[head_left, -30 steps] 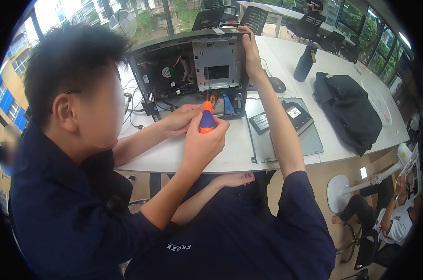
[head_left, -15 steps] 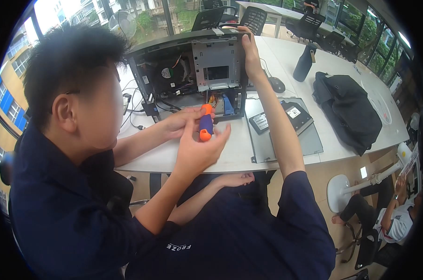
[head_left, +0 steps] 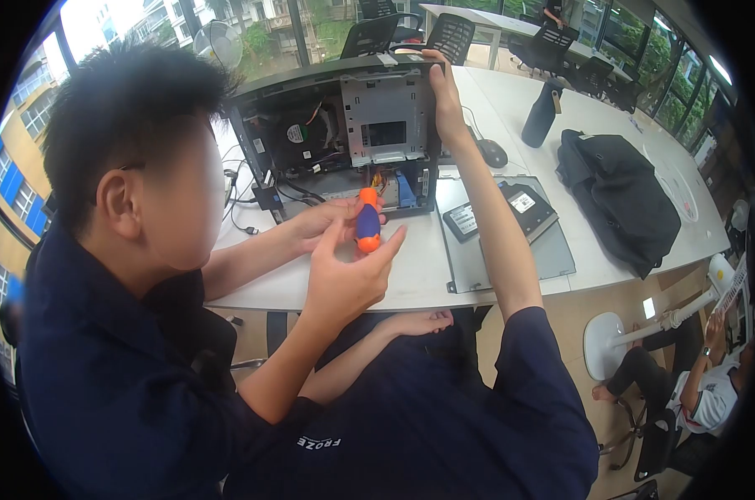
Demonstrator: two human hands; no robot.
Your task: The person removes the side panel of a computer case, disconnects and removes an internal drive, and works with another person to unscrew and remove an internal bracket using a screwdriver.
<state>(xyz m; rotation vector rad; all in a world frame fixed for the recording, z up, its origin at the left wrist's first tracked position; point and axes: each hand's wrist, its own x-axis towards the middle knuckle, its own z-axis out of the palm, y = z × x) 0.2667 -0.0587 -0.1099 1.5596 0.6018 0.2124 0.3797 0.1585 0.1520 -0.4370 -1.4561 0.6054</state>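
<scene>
My right hand (head_left: 449, 96) grips the upper right corner of an opened computer case (head_left: 386, 108), which stands tilted on the table with its inside facing me. My left hand (head_left: 425, 322) rests low over my lap, below the table edge, fingers curled with nothing visible in them. A co-worker at my left has a screwdriver with an orange and blue handle (head_left: 367, 221) at the lower part of the case. One co-worker's hand (head_left: 326, 218) steadies it, while the other hand (head_left: 348, 271) is spread around the handle's end. The screwdriver's tip is hidden among the parts.
Right of the case, a metal side panel (head_left: 552, 250) carries a drive (head_left: 465, 221) and a second flat black unit (head_left: 529, 208). Beyond are a mouse (head_left: 492, 152), a dark bottle (head_left: 542, 115) and a black bag (head_left: 619, 200). Cables (head_left: 240, 200) lie left of the case.
The co-worker's lower hand has shifted slightly down and left, its fingers loosened around the screwdriver, and the handle has turned. My two hands have hardly moved.
</scene>
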